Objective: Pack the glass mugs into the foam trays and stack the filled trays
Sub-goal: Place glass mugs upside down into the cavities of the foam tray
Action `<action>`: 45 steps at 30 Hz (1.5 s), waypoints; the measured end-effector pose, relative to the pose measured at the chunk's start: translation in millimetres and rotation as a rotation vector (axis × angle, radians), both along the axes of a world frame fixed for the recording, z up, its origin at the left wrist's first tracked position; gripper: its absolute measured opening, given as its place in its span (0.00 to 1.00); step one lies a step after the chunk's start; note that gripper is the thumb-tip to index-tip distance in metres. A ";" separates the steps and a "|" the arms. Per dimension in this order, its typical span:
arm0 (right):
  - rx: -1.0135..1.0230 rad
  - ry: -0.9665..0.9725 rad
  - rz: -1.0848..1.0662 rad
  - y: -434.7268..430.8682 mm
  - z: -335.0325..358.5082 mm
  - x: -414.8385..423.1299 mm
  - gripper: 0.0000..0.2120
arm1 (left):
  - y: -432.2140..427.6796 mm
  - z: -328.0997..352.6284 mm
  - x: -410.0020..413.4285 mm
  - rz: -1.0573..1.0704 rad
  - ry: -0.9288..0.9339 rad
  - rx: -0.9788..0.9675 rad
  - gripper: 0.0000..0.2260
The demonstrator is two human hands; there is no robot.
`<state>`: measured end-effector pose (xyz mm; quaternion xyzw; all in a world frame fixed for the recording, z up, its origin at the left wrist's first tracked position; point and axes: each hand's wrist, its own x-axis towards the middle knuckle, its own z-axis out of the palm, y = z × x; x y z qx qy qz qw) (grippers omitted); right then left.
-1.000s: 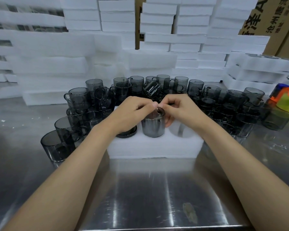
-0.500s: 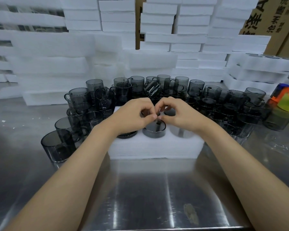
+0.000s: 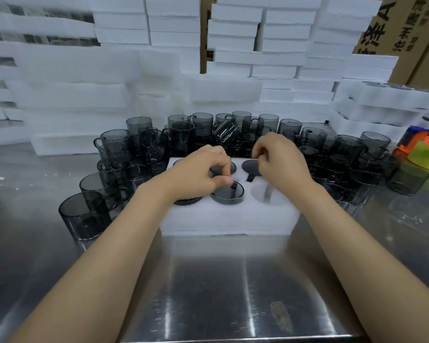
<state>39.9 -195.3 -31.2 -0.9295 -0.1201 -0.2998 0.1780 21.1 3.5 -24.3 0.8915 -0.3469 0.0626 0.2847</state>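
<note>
steel table (image 3: pixel 233 293) | foam stacks (image 3: pixel 233 58), boxes (image 3: pixel 406 33) behind | tray (image 3: pixel 228 219) centre, mugs (image 3: pixel 227 193) sunk in; loose mugs (image 3: pixel 114 147) behind | left hand (image 3: pixel 196 174), right hand (image 3: pixel 280 162) curled, empty, over tray | near-left slot half hidden

Glass mugs (image 3: pixel 119 149): smoky dark grey, see-through. Foam tray (image 3: pixel 228 216): plain white. Foam stacks (image 3: pixel 235 30) at 12 o'clock: white. Table (image 3: pixel 208 293): shiny silver steel. Cardboard boxes (image 3: pixel 406 33) at 1 o'clock: brown, black lettering. Object (image 3: pixel 424 149) at 3 o'clock: orange, yellow-green, blue.
</note>
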 end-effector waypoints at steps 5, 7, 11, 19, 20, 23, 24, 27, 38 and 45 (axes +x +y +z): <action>-0.083 0.113 -0.154 -12.6 -8.5 11.6 0.19 | -2.4 -0.1 -2.2 -0.008 -0.004 -0.059 0.07; -0.100 0.127 -0.189 -12.4 -12.0 15.6 0.19 | -3.0 -0.6 -1.7 -0.024 0.012 -0.054 0.07; -0.042 0.233 -0.181 -13.2 -15.4 18.2 0.18 | -2.5 -1.8 0.4 -0.028 0.018 -0.018 0.08; -0.027 0.270 -0.135 -11.5 -13.3 17.2 0.20 | -2.6 -3.4 1.4 -0.019 0.030 -0.010 0.04; -0.038 0.263 -0.136 -11.4 -12.9 16.8 0.19 | -2.7 -3.4 1.4 -0.019 0.047 -0.007 0.08; -0.096 0.239 -0.145 -10.6 -13.0 15.8 0.18 | -2.8 -2.2 -0.3 -0.016 0.098 -0.004 0.20; -0.111 0.238 -0.147 -10.3 -13.2 15.7 0.18 | -3.1 -1.8 -0.4 -0.016 0.099 -0.004 0.21; -0.122 0.244 -0.161 -10.4 -13.9 15.7 0.18 | -3.2 -2.3 0.5 -0.017 0.087 -0.013 0.21; 0.063 0.342 -0.109 -8.7 -9.4 10.3 0.19 | -2.3 -3.8 1.1 -0.007 0.095 -0.021 0.22; 0.073 0.307 -0.153 -6.5 -7.0 7.5 0.22 | -1.9 -3.6 1.5 -0.004 0.094 -0.025 0.21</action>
